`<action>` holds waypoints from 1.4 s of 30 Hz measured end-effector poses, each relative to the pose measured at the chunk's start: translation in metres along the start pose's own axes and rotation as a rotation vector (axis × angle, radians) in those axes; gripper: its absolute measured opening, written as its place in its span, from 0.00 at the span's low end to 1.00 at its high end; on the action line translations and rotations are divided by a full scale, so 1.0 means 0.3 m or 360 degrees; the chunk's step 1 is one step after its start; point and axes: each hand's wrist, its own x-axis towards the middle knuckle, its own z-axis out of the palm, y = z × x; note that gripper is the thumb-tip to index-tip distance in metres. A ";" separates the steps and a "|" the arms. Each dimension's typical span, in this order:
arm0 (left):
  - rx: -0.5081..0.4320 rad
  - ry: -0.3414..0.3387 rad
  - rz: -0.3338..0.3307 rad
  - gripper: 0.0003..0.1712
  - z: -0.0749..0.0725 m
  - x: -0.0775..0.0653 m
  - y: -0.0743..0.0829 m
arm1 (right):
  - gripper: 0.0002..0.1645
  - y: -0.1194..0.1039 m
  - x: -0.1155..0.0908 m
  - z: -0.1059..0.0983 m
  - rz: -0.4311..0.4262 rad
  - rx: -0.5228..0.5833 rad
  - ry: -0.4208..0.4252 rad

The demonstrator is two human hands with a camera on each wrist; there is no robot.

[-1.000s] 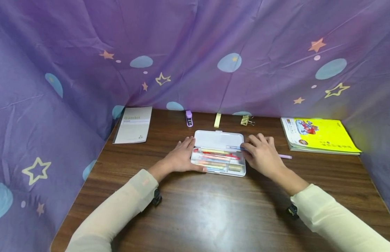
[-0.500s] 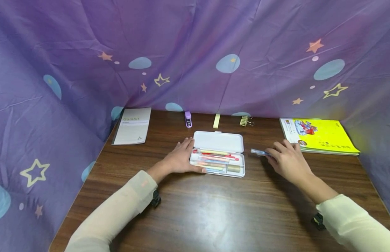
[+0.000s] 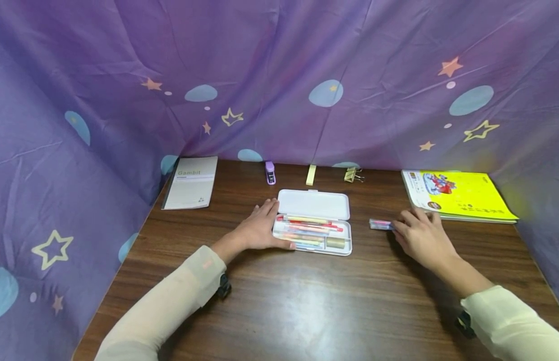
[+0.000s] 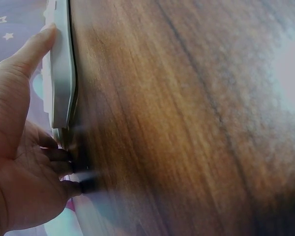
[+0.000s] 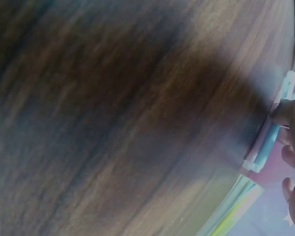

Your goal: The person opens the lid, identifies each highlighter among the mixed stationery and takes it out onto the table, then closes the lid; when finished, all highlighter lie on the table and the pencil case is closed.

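From left to right in the head view, can pick out the notebook (image 3: 190,183) between nine and ten o'clock of the case (image 3: 313,204), then the stapler (image 3: 270,173) at eleven, the yellow strip (image 3: 311,175) at twelve, the clip (image 3: 351,174) at one and the book (image 3: 469,195) between two and three. In the left wrist view, instead get the case edge-on, with the thumb of the left hand (image 3: 256,228) against its low wall. In the right wrist view, find both ends of the pens (image 3: 380,224), partly covered in the head view by the right hand (image 3: 423,238).

See the left hand stretched from eight o'clock, spread against the case's left end, with relaxed fingers towards one and thumb towards three; touching, not wrapped round it. See the right hand angled from four o'clock, with bent fingers, pinching the pens.

Find the pens at three o'clock of the case, apart from it, low at the table (image 3: 306,306). Note their long axis, close to the nine-to-three line, with the bared ends pointing at nine, towards the case.
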 end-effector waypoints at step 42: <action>0.0008 -0.0006 -0.0029 0.83 -0.001 -0.002 0.004 | 0.19 -0.079 0.132 -0.005 -0.0019 0.0115 0.0100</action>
